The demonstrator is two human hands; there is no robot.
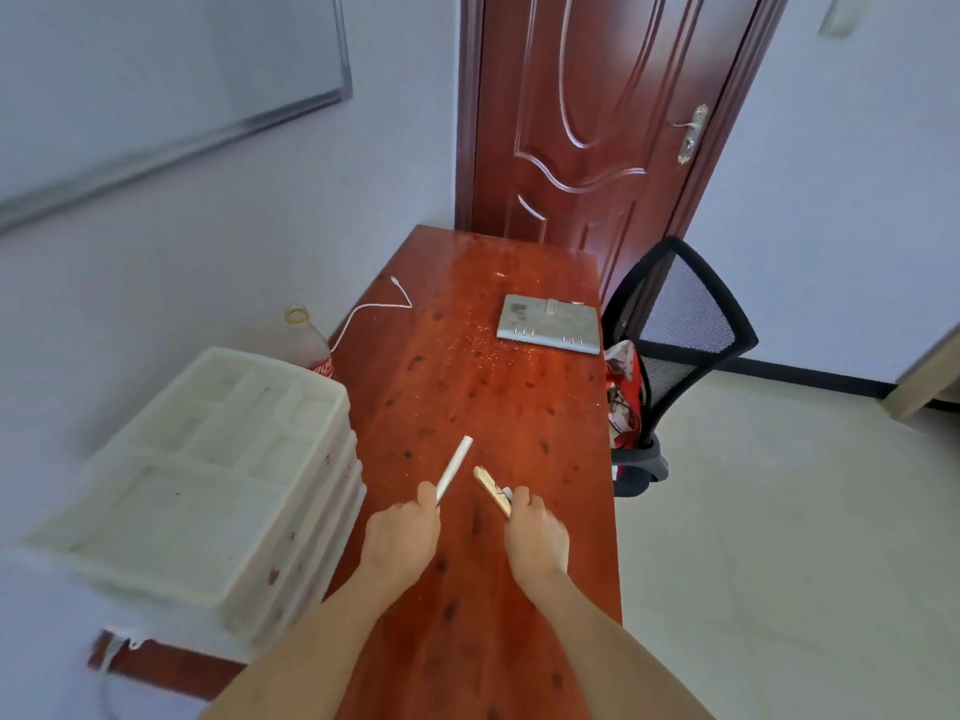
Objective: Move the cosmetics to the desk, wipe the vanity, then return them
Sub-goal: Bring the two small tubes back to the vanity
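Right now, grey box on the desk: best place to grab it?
Take the grey box by its near long edge, coming from the person's side: it lies flat, wide and thin, with bare desk in front. Both hands are full, so one must be freed.

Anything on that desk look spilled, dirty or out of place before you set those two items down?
Yes. The desk is flecked with pale specks, thickest beside the grey device, and dotted with dark spots. A white cable trails off its left edge.
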